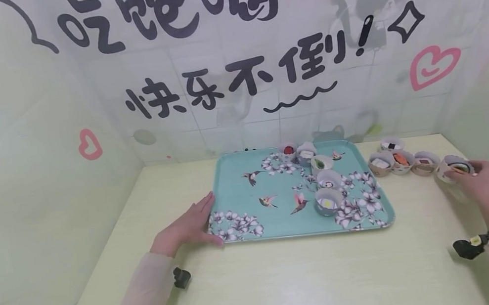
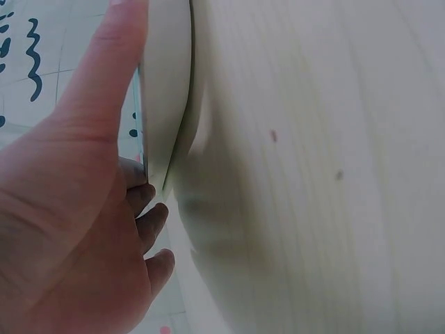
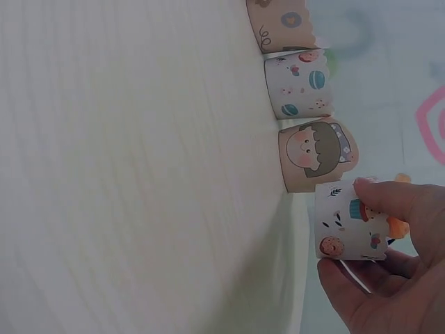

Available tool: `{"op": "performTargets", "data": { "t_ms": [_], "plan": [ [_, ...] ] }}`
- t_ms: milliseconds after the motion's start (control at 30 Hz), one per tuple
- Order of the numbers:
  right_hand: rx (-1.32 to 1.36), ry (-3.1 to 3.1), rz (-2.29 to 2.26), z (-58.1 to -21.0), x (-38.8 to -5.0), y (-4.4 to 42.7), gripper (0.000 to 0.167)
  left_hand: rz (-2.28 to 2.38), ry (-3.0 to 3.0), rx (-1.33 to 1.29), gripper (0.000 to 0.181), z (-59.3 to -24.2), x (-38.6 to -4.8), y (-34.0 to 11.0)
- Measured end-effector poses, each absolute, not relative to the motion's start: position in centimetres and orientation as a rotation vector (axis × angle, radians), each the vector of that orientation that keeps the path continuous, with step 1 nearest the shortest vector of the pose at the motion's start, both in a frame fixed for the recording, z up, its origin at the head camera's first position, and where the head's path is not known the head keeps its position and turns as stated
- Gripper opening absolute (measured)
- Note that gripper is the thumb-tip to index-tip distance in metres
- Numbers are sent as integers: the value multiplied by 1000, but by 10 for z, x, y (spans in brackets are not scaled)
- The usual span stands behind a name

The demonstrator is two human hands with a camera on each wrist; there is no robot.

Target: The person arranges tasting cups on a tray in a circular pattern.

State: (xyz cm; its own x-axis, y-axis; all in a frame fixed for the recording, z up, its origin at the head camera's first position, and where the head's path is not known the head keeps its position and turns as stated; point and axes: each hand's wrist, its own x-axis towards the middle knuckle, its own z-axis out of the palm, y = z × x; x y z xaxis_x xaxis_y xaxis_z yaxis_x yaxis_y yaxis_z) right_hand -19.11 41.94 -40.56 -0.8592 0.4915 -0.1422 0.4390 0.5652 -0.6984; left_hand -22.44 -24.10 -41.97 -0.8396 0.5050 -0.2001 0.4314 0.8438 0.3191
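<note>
My left hand (image 1: 189, 225) rests at the near left corner of a turquoise tray (image 1: 235, 188) printed with birds and blossoms. Its fingers lie along the left rim and its thumb touches the front edge; the left wrist view shows the thumb (image 2: 104, 62) against the tray's side. At the right, my right hand (image 1: 483, 187) pinches a white paper cup (image 3: 348, 226) printed with cupcakes and cookies. Thumb on one side and fingers on the other, it holds the cup upright beside a brown cup (image 1: 424, 163) with a cartoon face, shown in the right wrist view.
On the tray's right half, several small cups (image 1: 329, 202) form a bent line, each with a small item inside. Right of the tray stand more filled cups (image 1: 381, 164). A printed curtain (image 1: 242, 133) hangs behind the pale wooden table (image 1: 285, 282).
</note>
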Motion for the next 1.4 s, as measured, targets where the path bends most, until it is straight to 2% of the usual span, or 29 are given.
{"op": "performTargets", "data": {
  "t_ms": [433,933,1400],
  "plan": [
    [-743,-2733,1112,-400,-181,410,88,382,2745,713,134,-421,-225,-241],
    [-491,-2798,1118,-393,-172,385,85,370,2751,720,133,-422,-224,-242],
    [-401,-2839,1106,-392,-172,360,83,380,2753,726,132,-419,-223,-241]
  ]
}}
